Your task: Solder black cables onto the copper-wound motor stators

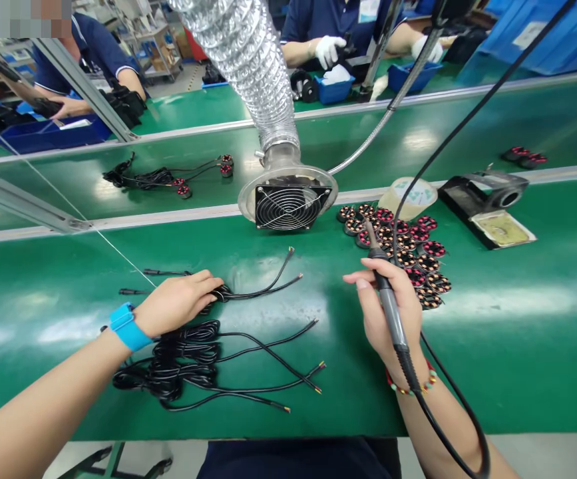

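Observation:
My left hand [181, 303], with a blue strap at its wrist, is closed over a coiled black cable [224, 293] whose two stripped ends point right. Below it lie more bundled black cables [183, 362] with coloured wire ends. My right hand [392, 313] holds a soldering iron [390, 309], its tip pointing up and away over the nearest motor coils. Those round coils [405, 243], red and copper with black rims, lie grouped behind and right of that hand. The iron's black cord runs down past my right forearm.
A fume extractor fan [291, 206] hangs from a silver duct [248, 73] at the centre back. An iron stand [488, 193] with a sponge and a translucent tub [408, 198] stand at the back right. Across the partition, people work near blue bins [335, 88].

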Available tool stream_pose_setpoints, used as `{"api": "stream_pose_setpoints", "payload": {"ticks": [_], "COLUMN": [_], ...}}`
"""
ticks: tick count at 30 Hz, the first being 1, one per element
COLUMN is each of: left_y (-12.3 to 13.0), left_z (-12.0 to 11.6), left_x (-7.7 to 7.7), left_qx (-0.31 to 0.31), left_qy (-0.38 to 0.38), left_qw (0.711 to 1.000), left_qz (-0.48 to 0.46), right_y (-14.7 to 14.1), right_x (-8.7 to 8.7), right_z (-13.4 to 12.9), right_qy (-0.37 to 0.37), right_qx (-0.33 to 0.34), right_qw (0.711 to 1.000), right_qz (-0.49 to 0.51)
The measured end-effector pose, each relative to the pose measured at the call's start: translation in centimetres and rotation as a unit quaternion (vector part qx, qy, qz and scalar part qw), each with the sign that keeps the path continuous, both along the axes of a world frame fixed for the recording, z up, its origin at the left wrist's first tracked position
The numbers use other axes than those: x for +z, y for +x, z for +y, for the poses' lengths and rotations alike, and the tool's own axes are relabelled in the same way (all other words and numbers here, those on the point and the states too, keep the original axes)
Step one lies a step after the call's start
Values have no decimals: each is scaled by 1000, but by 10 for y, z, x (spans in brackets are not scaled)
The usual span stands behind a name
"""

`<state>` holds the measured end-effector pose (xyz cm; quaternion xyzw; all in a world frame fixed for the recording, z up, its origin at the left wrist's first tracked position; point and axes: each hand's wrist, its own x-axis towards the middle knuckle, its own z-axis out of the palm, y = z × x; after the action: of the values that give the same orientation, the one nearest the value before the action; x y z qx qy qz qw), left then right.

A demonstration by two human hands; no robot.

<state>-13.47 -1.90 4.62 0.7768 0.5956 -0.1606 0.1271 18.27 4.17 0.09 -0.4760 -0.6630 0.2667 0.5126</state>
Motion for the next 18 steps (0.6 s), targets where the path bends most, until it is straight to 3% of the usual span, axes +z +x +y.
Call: {"api": "stream_pose_setpoints", "payload": {"ticks": [4, 7, 11, 18], "left_y": [10, -4, -20, -14], "left_z": [7, 11, 16, 15], "left_x": [12, 18, 17, 27], "left_qx": [1, 26, 35, -11], "left_qy": [-52, -72, -89, -6], "left_qw": [998, 994, 993, 1000], "left_qz": [-32, -79, -65, 19], "right_y": [1, 2, 1, 1], "right_x": [0, 1, 2, 3], "right_z": [1, 0, -2, -2], "right_qy": [-2, 0, -7, -10], "right_qx": [3, 3, 6, 7], "right_qw": [1000, 1000, 1000, 1000], "right_qz": [6, 6, 2, 0]}}
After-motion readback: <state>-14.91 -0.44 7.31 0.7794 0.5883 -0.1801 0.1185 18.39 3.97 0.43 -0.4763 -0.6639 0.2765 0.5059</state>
